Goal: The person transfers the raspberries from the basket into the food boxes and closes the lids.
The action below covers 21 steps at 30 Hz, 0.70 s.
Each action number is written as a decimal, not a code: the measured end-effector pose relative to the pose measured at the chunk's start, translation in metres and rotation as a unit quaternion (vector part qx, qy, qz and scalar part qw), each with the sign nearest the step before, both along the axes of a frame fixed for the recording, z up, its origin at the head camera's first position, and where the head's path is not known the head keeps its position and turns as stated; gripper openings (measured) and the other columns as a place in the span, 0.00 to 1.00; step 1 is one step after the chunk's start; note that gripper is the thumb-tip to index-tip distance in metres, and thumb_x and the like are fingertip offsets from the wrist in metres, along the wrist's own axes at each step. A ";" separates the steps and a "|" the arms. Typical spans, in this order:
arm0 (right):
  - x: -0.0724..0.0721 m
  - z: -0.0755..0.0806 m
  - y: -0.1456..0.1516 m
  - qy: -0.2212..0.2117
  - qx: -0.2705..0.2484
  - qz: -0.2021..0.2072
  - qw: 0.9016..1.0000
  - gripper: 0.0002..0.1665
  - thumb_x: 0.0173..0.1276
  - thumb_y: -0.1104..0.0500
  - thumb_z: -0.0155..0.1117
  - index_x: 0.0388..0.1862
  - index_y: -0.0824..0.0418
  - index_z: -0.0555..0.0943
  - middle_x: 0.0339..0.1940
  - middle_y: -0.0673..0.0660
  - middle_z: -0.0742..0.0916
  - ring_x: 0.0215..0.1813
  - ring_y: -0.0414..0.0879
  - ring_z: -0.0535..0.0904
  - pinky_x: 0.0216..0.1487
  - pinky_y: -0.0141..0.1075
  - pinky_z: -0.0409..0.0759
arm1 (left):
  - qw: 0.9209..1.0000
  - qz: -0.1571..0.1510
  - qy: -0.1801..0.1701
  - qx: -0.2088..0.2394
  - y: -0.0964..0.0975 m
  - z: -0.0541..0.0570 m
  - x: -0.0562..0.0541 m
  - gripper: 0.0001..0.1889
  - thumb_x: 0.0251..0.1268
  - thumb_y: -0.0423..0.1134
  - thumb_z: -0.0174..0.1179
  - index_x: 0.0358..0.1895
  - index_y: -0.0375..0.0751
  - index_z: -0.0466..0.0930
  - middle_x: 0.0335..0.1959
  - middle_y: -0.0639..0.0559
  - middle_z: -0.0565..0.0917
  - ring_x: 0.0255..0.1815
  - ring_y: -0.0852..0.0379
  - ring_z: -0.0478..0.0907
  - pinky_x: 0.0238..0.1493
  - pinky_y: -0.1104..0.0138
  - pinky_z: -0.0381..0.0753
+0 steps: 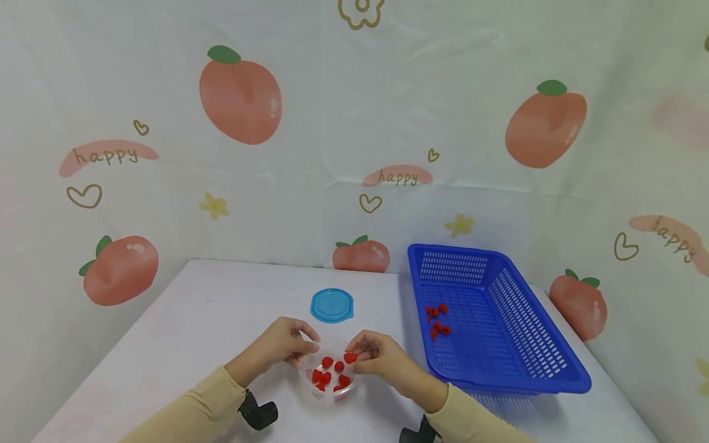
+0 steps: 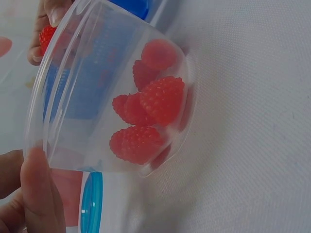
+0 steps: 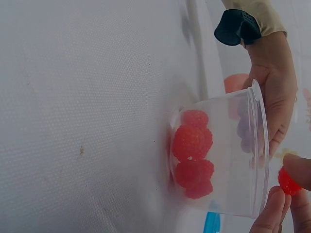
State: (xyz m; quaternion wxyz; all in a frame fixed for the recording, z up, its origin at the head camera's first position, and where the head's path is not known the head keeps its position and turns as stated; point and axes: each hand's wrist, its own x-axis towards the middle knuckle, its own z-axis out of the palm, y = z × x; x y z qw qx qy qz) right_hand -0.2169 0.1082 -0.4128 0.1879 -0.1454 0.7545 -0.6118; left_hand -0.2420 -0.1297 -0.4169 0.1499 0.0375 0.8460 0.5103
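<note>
White desk, patterned cloth backdrop behind it. Left to right:

Beige left sleeve comes in from the bottom edge, black wrist device at the cuff. Left hand is at the left side of the clear tub; its fingers pinch the rim.

Tub stands upright on the desk, no tilt seen, between the two hands. Several red raspberries sit in the bottom, some touching each other; exact count unclear, they overlap.

Light-blue lid lies flat on the desk just beyond the tub, off it and apart from both hands.

Right hand is at the tub's right side. Its thumb and fingers grasp one raspberry, held just by the rim, above the fruit inside.

Right sleeve comes in from the bottom edge, second black device at that cuff.

Blue plastic basket, slotted walls, stands on the desk at right, near the right hand. More raspberries lie on its floor along the left side, in two loose clusters.
</note>
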 end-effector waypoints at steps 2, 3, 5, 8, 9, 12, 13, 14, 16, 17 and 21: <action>0.000 0.000 0.000 0.002 -0.001 0.000 1.000 0.16 0.57 0.71 0.68 0.45 0.70 0.78 0.34 0.52 0.82 0.35 0.42 0.77 0.40 0.27 0.81 | 1.000 -0.002 0.001 0.002 0.000 0.000 0.000 0.10 0.57 0.36 0.68 0.41 0.36 0.82 0.13 0.51 0.75 0.10 0.61 0.71 0.20 0.72 0.79; -0.001 -0.001 0.000 0.003 -0.002 0.000 1.000 0.16 0.58 0.71 0.68 0.45 0.71 0.78 0.34 0.53 0.82 0.35 0.42 0.77 0.40 0.27 0.81 | 1.000 -0.004 0.001 0.004 0.000 0.000 0.000 0.10 0.57 0.36 0.68 0.41 0.36 0.82 0.13 0.51 0.75 0.10 0.61 0.71 0.20 0.72 0.79; -0.001 -0.001 0.001 0.006 -0.005 0.001 1.000 0.16 0.58 0.72 0.67 0.46 0.72 0.77 0.33 0.53 0.81 0.35 0.42 0.77 0.40 0.27 0.81 | 1.000 -0.006 0.002 0.006 -0.001 -0.001 -0.001 0.10 0.57 0.36 0.68 0.40 0.36 0.82 0.13 0.51 0.75 0.10 0.61 0.71 0.20 0.72 0.79; -0.001 -0.002 0.001 0.009 -0.006 0.002 1.000 0.16 0.57 0.73 0.66 0.46 0.73 0.77 0.34 0.53 0.81 0.35 0.42 0.76 0.39 0.26 0.81 | 1.000 -0.008 0.003 0.009 -0.001 -0.001 0.000 0.10 0.57 0.35 0.68 0.40 0.36 0.82 0.13 0.51 0.75 0.10 0.61 0.71 0.20 0.72 0.79; -0.002 -0.002 0.001 0.009 -0.005 0.002 1.000 0.17 0.57 0.73 0.66 0.46 0.73 0.77 0.34 0.56 0.82 0.35 0.42 0.76 0.39 0.26 0.81 | 1.000 -0.008 0.002 0.009 -0.001 -0.001 0.000 0.10 0.57 0.35 0.68 0.40 0.36 0.82 0.13 0.51 0.75 0.10 0.61 0.71 0.20 0.72 0.80; -0.002 -0.002 0.001 0.009 -0.003 0.002 1.000 0.17 0.57 0.73 0.66 0.46 0.73 0.77 0.34 0.56 0.82 0.35 0.42 0.76 0.39 0.26 0.81 | 1.000 -0.007 0.001 0.009 -0.001 -0.001 0.000 0.10 0.57 0.36 0.68 0.40 0.36 0.82 0.14 0.51 0.75 0.11 0.61 0.71 0.20 0.72 0.80; -0.002 -0.002 0.001 0.009 -0.003 0.003 1.000 0.17 0.57 0.73 0.66 0.46 0.73 0.77 0.34 0.55 0.81 0.35 0.42 0.76 0.39 0.26 0.81 | 1.000 -0.006 0.000 0.009 -0.001 -0.001 -0.001 0.10 0.57 0.36 0.68 0.40 0.36 0.82 0.14 0.51 0.75 0.11 0.61 0.71 0.20 0.72 0.80; -0.002 -0.002 0.001 0.009 -0.003 0.003 1.000 0.17 0.57 0.73 0.66 0.46 0.73 0.77 0.33 0.55 0.81 0.35 0.42 0.76 0.39 0.26 0.80 | 1.000 -0.005 -0.001 0.008 0.000 -0.001 -0.001 0.10 0.57 0.36 0.68 0.40 0.36 0.82 0.14 0.51 0.75 0.11 0.61 0.71 0.20 0.72 0.80; -0.002 -0.002 0.001 0.011 -0.004 0.003 1.000 0.17 0.56 0.73 0.66 0.46 0.73 0.77 0.32 0.52 0.80 0.35 0.42 0.76 0.38 0.26 0.80 | 1.000 -0.004 -0.002 0.006 0.000 -0.001 -0.001 0.10 0.57 0.36 0.69 0.40 0.37 0.82 0.13 0.51 0.75 0.11 0.61 0.71 0.20 0.72 0.80; -0.002 -0.002 0.001 0.011 -0.004 0.003 1.000 0.17 0.56 0.73 0.67 0.46 0.73 0.77 0.32 0.52 0.80 0.34 0.42 0.76 0.38 0.26 0.80 | 1.000 -0.003 -0.003 0.006 0.000 -0.001 -0.001 0.10 0.57 0.36 0.69 0.40 0.37 0.82 0.13 0.51 0.75 0.11 0.61 0.71 0.21 0.72 0.80; -0.002 -0.002 0.000 0.009 0.000 0.004 1.000 0.16 0.57 0.72 0.67 0.46 0.72 0.78 0.31 0.52 0.80 0.34 0.41 0.76 0.37 0.25 0.80 | 1.000 0.002 -0.002 -0.001 0.000 -0.001 0.000 0.10 0.57 0.37 0.69 0.40 0.37 0.82 0.14 0.51 0.76 0.11 0.61 0.72 0.21 0.72 0.80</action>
